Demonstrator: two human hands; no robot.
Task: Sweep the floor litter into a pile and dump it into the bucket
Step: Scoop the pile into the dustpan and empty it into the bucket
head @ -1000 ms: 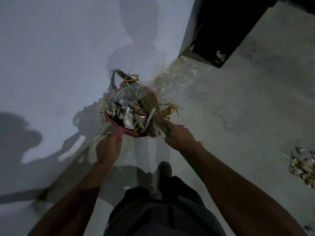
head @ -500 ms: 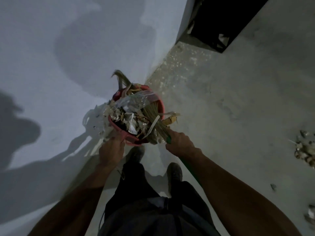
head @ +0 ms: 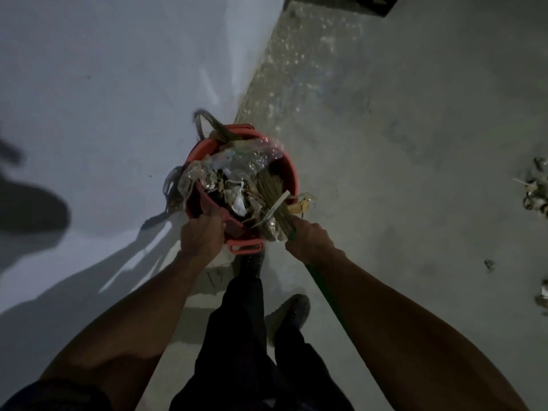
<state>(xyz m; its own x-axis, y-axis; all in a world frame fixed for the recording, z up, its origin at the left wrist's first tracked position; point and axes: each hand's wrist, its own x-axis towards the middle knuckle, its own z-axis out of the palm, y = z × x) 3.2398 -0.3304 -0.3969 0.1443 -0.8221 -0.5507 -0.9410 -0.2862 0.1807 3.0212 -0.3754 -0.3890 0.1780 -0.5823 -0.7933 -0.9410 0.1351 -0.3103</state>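
A red bucket [head: 292, 173] stands on the concrete floor at the foot of the white wall, its near handle [head: 246, 246] facing me. My left hand [head: 203, 235] grips the handle of a red dustpan [head: 234, 228] held over the bucket's mouth. Litter [head: 237, 185] of paper scraps, dry leaves and clear plastic fills the pan and bucket opening. My right hand [head: 308, 241] grips a broom by its green handle [head: 324, 292], and the straw bristles [head: 269, 188] press on the litter inside the bucket.
A loose litter pile [head: 535, 191] lies on the floor at the right edge, with small scraps [head: 489, 264] nearer me. The white wall [head: 103, 99] runs along the left. A dark object [head: 355, 2] sits at the top. My shoe [head: 292, 310] stands below the bucket.
I have stepped closer to the wall. The loaded dustpan and broom moved over the red bucket, whose rim and handle now show beneath them. Both hands keep their grips.
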